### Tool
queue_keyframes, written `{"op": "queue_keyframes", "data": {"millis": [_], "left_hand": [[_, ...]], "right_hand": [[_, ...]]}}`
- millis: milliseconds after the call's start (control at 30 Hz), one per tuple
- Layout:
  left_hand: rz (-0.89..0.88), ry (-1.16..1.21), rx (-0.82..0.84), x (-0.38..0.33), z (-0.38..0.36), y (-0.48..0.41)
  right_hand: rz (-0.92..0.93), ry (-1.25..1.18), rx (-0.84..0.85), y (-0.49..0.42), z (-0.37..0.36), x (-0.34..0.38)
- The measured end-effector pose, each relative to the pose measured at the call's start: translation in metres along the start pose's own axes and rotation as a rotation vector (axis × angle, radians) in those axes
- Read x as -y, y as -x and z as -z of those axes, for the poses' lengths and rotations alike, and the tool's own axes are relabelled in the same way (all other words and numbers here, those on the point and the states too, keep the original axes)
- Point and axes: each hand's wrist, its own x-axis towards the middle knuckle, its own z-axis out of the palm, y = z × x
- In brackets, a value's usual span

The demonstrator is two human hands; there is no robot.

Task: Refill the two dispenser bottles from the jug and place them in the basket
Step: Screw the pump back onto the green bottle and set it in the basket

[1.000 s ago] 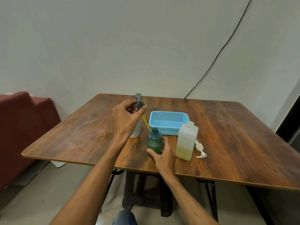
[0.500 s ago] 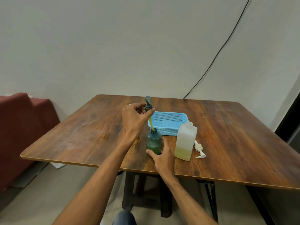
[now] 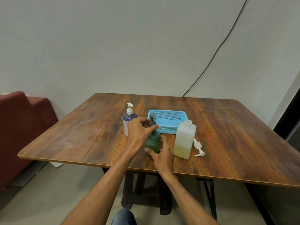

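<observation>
A green dispenser bottle (image 3: 153,142) stands near the table's front edge with its grey pump head (image 3: 152,120) seated in the neck. My left hand (image 3: 139,132) grips the pump collar from the left. My right hand (image 3: 162,153) holds the bottle's base. A white bottle with a dark top and white pump (image 3: 129,119) stands just behind my left hand. The translucent jug (image 3: 184,140), uncapped, has yellowish liquid in its lower third and stands right of the green bottle. Behind them sits the blue basket (image 3: 167,125), holding nothing.
A loose white pump (image 3: 198,147) lies on the wooden table (image 3: 235,135) right of the jug. A red sofa (image 3: 21,127) stands at the left, and a black cable (image 3: 215,52) runs down the wall.
My left hand lowered the grey pump with its yellow tube into the green bottle; the pump now sits on the neck. The white bottle behind has come into view.
</observation>
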Motion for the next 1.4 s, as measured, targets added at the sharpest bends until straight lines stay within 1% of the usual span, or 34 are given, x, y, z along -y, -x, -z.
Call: {"op": "queue_keyframes", "data": {"millis": [267,400,567,633,667,800,967,1033,1067,1167,1200,1233,1267,1333,1400], "left_hand": [[-0.016,-0.006,0.023,0.013,-0.006,0.009],[-0.026,0.014,0.079,0.018,-0.004,0.011],[0.028,0.150,0.195,0.023,0.002,0.012],[0.069,0.224,0.212,0.025,0.003,0.016],[0.078,0.251,0.191,0.025,0.002,0.018],[0.085,0.326,0.005,0.019,-0.005,0.025],[0.035,0.247,-0.015,0.016,-0.012,0.021],[0.032,0.225,0.045,0.019,-0.009,0.021],[0.044,0.236,0.107,0.020,-0.006,0.021],[0.083,0.374,0.326,0.025,0.000,0.022],[0.100,0.418,0.361,0.026,0.000,0.024],[0.118,0.452,0.355,0.026,-0.001,0.026],[0.126,0.450,0.288,0.026,-0.003,0.028],[0.120,0.398,0.096,0.024,-0.010,0.031],[0.118,0.375,-0.020,0.018,-0.016,0.031]], "right_hand": [[0.014,0.008,-0.008,0.000,0.002,0.002],[0.008,0.015,-0.008,0.000,0.002,0.002],[0.012,0.007,0.002,0.000,0.002,0.002],[0.012,0.011,0.000,0.000,0.002,0.003],[0.012,0.011,0.000,0.000,0.002,0.003],[0.007,0.015,0.003,0.000,0.003,0.003],[0.006,0.001,0.005,0.000,0.003,0.002],[0.007,0.002,0.006,0.000,0.004,0.002],[0.009,0.002,0.010,0.000,0.004,0.002],[0.016,0.011,0.019,0.001,0.003,0.000],[0.017,0.017,0.021,0.001,0.003,0.000],[0.017,0.019,0.023,0.001,0.003,0.000],[0.017,0.020,0.023,0.001,0.003,0.000],[0.006,0.026,0.009,0.001,0.004,0.002],[0.005,0.027,0.005,0.000,0.005,0.003]]}}
